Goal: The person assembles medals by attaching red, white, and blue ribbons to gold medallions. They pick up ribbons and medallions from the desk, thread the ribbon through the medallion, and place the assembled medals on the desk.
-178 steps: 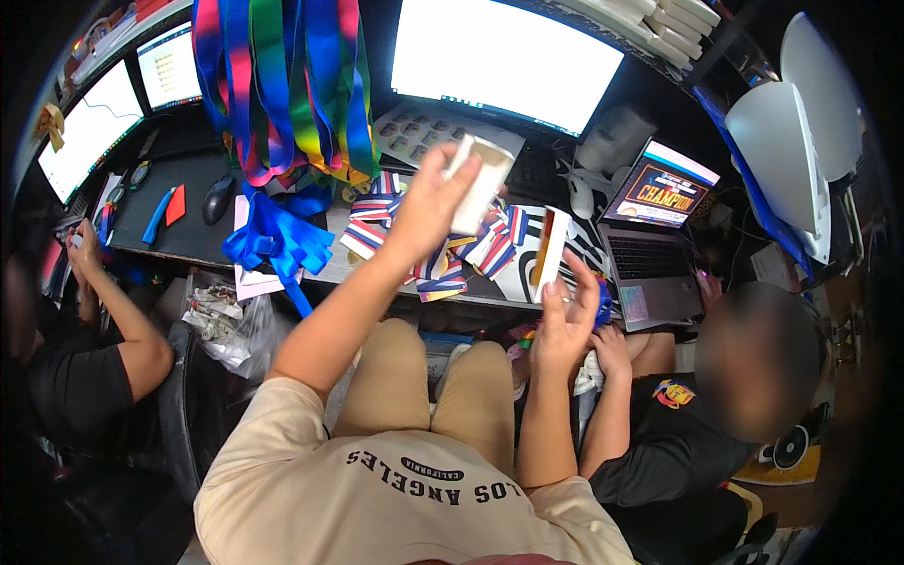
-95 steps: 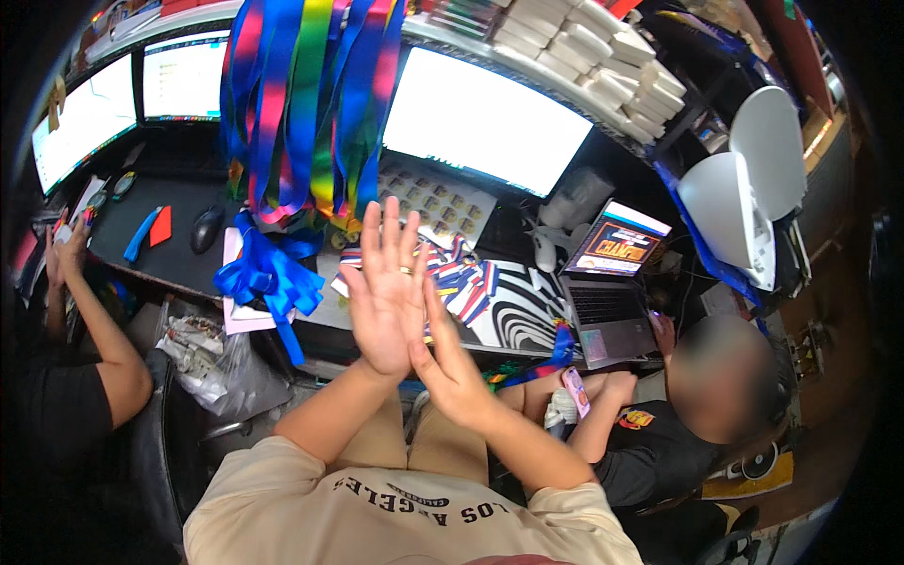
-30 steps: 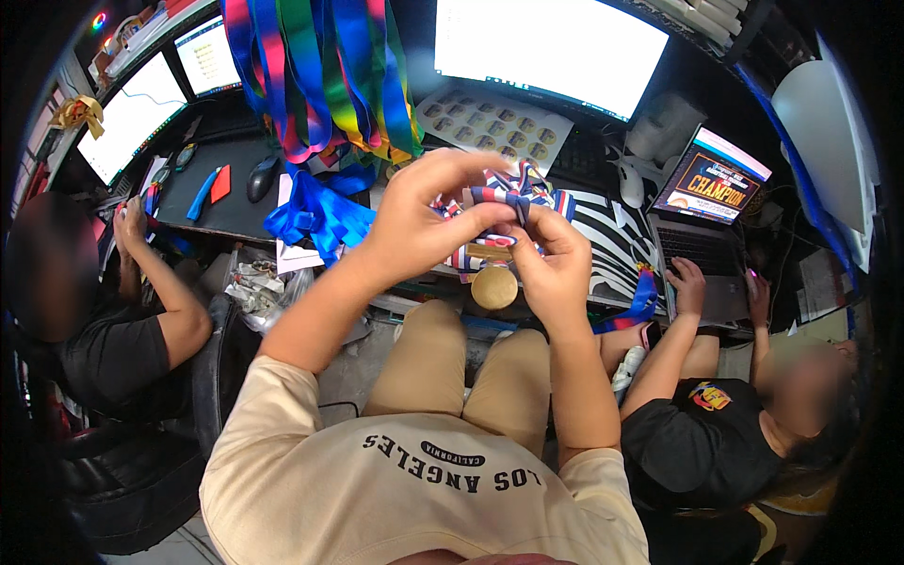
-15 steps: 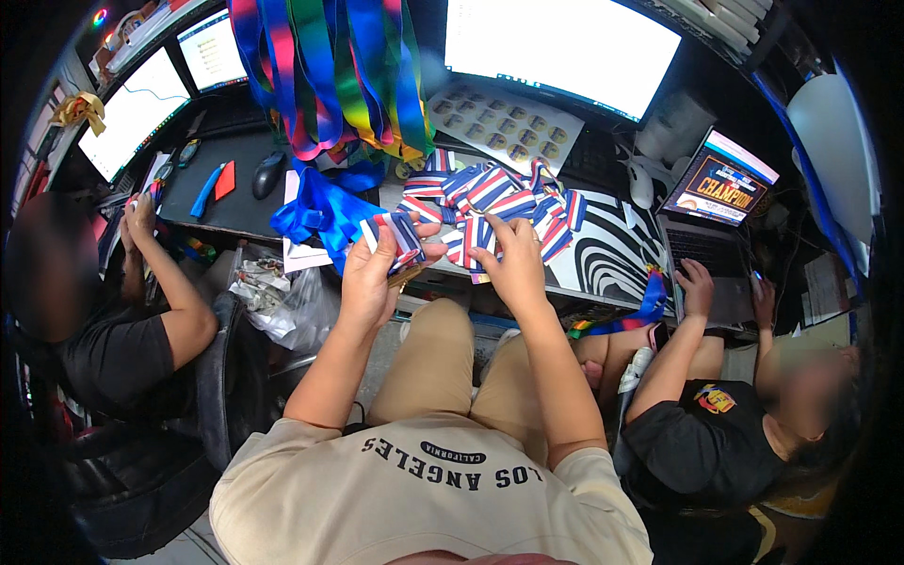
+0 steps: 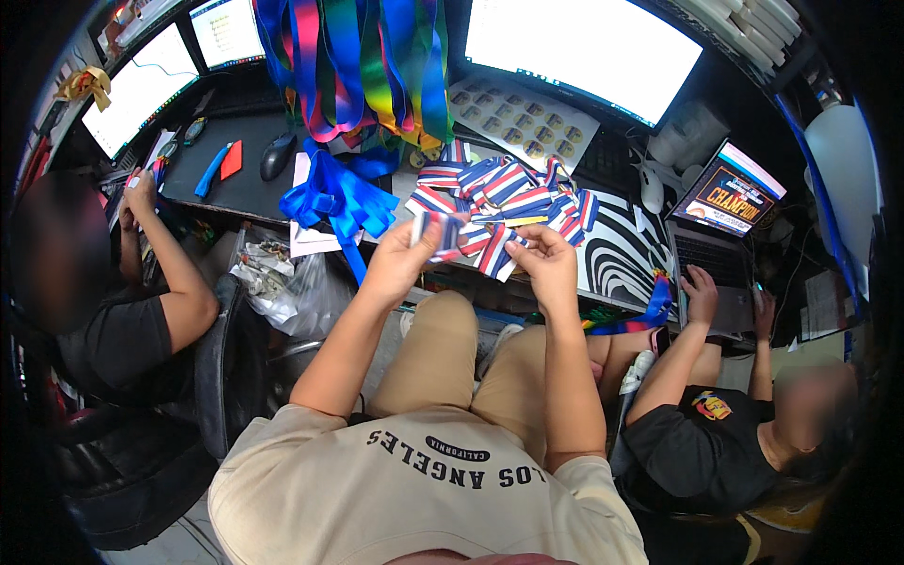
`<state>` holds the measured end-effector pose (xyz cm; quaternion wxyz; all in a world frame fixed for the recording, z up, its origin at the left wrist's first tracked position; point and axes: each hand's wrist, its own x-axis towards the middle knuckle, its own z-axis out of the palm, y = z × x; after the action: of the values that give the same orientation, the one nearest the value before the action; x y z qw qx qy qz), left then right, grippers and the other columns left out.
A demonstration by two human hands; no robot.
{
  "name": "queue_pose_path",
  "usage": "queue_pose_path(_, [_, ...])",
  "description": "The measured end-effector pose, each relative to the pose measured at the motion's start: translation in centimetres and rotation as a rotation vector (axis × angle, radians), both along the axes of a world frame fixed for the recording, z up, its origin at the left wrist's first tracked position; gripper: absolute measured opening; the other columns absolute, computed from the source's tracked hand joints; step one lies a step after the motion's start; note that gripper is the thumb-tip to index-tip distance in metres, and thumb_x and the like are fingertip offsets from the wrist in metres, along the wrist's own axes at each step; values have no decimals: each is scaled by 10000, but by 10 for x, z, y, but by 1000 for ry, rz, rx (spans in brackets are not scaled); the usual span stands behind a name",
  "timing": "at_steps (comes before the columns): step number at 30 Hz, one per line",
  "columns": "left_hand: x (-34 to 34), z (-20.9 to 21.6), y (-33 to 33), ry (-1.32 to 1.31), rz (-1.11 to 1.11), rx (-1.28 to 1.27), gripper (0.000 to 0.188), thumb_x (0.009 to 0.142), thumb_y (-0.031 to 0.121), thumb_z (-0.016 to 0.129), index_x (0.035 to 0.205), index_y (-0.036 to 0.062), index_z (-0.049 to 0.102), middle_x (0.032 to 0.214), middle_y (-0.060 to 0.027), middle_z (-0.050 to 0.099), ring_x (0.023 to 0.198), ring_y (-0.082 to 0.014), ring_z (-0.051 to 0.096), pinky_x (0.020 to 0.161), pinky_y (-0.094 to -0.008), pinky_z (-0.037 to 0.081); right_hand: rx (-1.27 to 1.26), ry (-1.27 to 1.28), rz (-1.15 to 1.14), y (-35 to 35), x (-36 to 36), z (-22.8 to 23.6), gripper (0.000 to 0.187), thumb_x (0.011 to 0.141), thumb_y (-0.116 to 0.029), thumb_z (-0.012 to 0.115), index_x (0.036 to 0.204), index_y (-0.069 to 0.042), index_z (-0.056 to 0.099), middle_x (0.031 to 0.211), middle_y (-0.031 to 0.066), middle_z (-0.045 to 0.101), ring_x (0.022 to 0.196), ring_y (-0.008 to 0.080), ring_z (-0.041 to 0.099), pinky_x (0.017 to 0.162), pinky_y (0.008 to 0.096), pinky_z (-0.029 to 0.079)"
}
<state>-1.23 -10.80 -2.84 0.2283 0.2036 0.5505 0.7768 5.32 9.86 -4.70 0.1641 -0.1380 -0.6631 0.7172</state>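
My left hand [image 5: 397,262] is closed around a small stack of folded ribbons [image 5: 435,234] striped red, white and navy, blurred by motion. To its right, my right hand [image 5: 550,266] pinches the edge of another striped ribbon [image 5: 496,250], its loose end hanging at the desk's near edge. Just beyond both hands lies a heap of the same striped ribbons [image 5: 508,196], overlapping in folded loops. Left of the heap, shiny blue ribbons [image 5: 341,196] are piled loosely and trail over the edge.
Multicoloured ribbons [image 5: 363,71] hang over the desk's back. A sheet of round stickers [image 5: 527,121] lies below a monitor [image 5: 584,52]. A co-worker on the right uses a laptop [image 5: 711,235]; another person sits left. A plastic bag [image 5: 301,297] bulges under the desk.
My right hand has gone from spread fingers over the heap to pinching a ribbon at its near side. My left hand has moved right with its ribbons, closer to the heap.
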Motion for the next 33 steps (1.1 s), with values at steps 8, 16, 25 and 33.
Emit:
queue_pose_path(8, [18, -6, 17, -152, -296, -148, 346, 989, 319, 525, 1089, 1, 619, 965, -89, 667, 801, -138, 628, 691, -284, 523, -79, 102, -15, -10, 20, 19, 260, 815, -19, 730, 1035, 35, 602, 909, 71, 653, 764, 88, 611, 677, 218, 504])
queue_pose_path(16, [18, 9, 12, -307, -300, 28, 344, 987, 307, 524, 1092, -6, 617, 920, -84, 661, 740, -153, 633, 648, -287, 523, 1116, 402, 34, -10, 49, 43, 502, 691, -14, 733, 1177, -103, 642, 1096, 108, 666, 1036, 299, 594, 829, 371, 497])
queue_pose_path(25, [23, 23, 13, -251, -174, 34, 363, 1000, 315, 491, 1133, -14, 567, 1020, -117, 681, 783, -167, 663, 701, -295, 554, 635, 319, -429, -18, 63, 29, 122, 776, 33, 705, 893, 0, 694, 825, 96, 687, 755, 188, 655, 709, 275, 499])
queue_pose_path(33, [23, 17, 35, -331, -175, 192, 416, 1000, 334, 477, 1231, -8, 534, 1163, -138, 649, 1065, -196, 628, 939, -334, 487, -206, 197, 94, -42, 73, 32, 224, 856, 21, 672, 1070, 69, 626, 945, 78, 678, 809, 87, 621, 730, 206, 486])
